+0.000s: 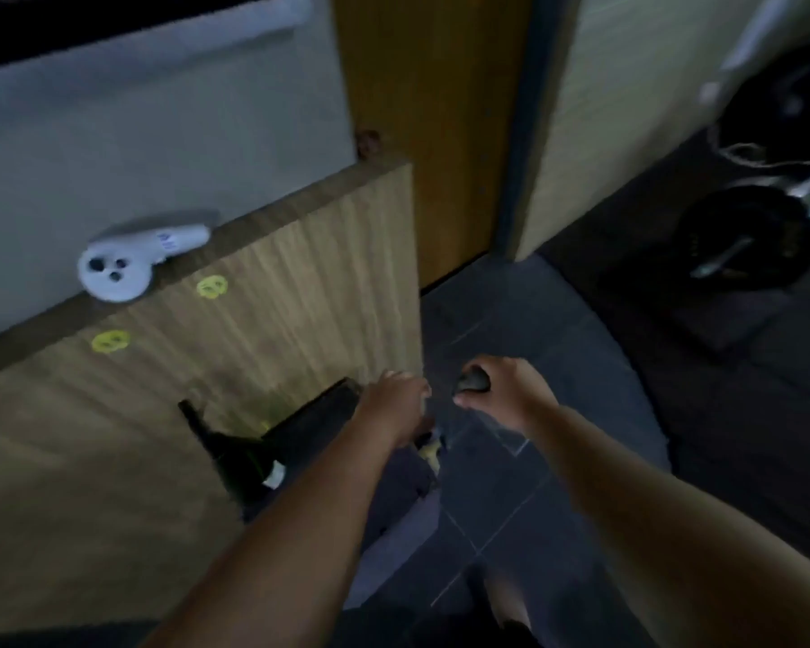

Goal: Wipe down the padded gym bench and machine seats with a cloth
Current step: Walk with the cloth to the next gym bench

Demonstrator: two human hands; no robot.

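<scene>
Beside the cabinet edge point(415, 273), right hand point(501, 390) grips a dark object point(473, 381).

A small dark wad, seemingly the cloth point(473, 382), is held bunched in the right hand point(503, 395). Only a rounded dark-grey part is seen between thumb and fingers. It is seen above the dark tiled floor point(534, 470), just beside the wooden cabinet point(300, 301) corner. Its texture is lost to blur.
</scene>
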